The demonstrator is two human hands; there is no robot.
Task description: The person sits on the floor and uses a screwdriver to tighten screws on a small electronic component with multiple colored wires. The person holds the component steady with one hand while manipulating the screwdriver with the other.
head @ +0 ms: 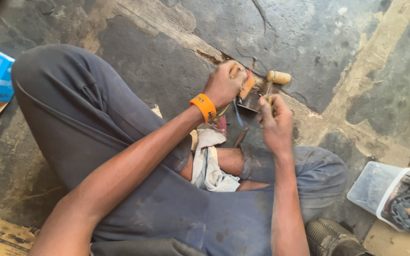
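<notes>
- The right hand [275, 121] is curling its fingers closed around the thin shaft of a wooden-handled tool [278, 77], whose long axis is running up and away from the person, pale handle at the far end.
- The left hand [224, 85], wearing an orange wristband [204, 106], is gripping a small orange-handled piece [247, 86] with fingers folded shut.
- Between both hands a small metal part [251, 100] is sitting just above the cracked concrete floor [309, 38].
- A white rag [208, 163] is lying across the person's lap.
- A clear plastic tub [373, 187] is standing well apart to the right.
</notes>
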